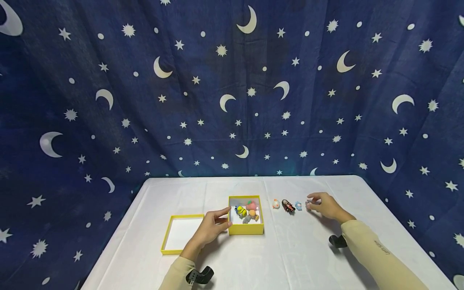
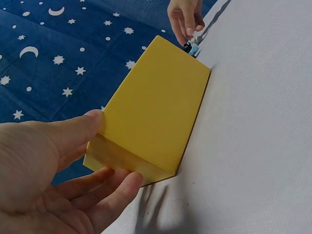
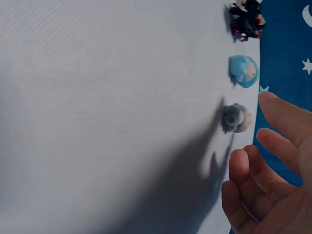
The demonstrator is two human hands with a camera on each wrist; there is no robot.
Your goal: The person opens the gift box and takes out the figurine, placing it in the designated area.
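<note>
A: ok so what's the left hand (image 1: 209, 228) doing?

B: it's on the yellow box (image 1: 246, 229); thumb at the near left corner, fingertips against the left wall; digits spread fairly wide and relaxed, touching the box rather than wrapped round it.

A: and the right hand (image 1: 328, 205)?

B: way over to the right, by the grey toy (image 3: 236, 118); fingers loosely bent, thumb well clear of them, so a roomy gap; it's holding nothing.

A: touching the toy though?

B: doesn't look like it; the thumb tip's just beside it, and the right wrist cam shows a sliver of space between.

A: where's that toy exactly?

B: on the white table (image 1: 282, 257), right-hand end of a row; going left you get the blue toy (image 3: 242, 70), the dark toy (image 1: 288, 206), then the orange-and-white toy (image 1: 276, 204), which sits nearest the box.

A: anything in the box?

B: yep; a yellow-and-blue toy (image 1: 241, 211), a pink toy (image 1: 251, 206), an orange toy (image 1: 253, 214), plus something small and grey I can't make out; the lid (image 1: 181, 233) lies to the left, white inside facing up, left hand between it and the box.
</note>
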